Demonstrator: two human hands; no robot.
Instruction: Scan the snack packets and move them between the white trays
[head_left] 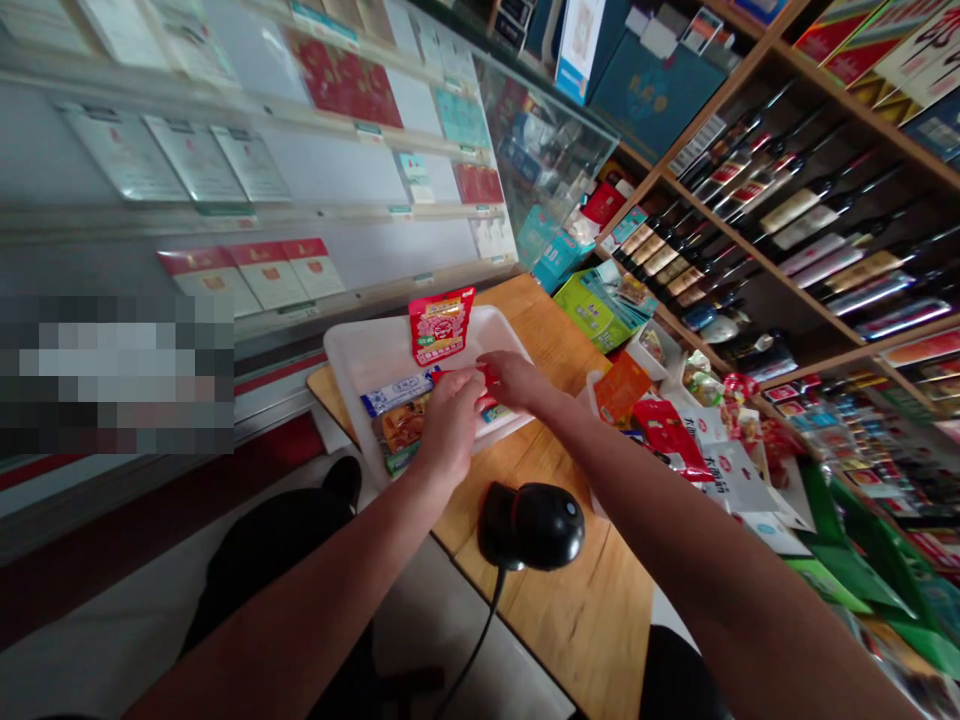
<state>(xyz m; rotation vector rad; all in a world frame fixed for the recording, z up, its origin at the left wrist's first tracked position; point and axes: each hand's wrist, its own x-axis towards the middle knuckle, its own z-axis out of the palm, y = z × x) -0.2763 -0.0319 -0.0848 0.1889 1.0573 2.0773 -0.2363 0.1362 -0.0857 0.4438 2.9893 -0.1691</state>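
A white plastic tray (345, 345) stands on a small wooden table, and both my hands are over its right part. My left hand (452, 418) has its fingers closed at a red snack packet (487, 380), which is mostly covered by my fingers. From the other side my right hand (514, 382) grips the same packet. A red and gold packet (441, 328) leans upright against the tray's back wall. Left of my left hand lies a blue and white packet (397, 393), with a brown food packet (403, 425) just in front of it.
A black barcode scanner (544, 525) with a cable stands on the wooden table (577, 630) near me. At right are piled snack bags (724, 470) and a green box (600, 305). Bottle shelves (750, 190) rise behind. A display rack (285, 230) borders the left.
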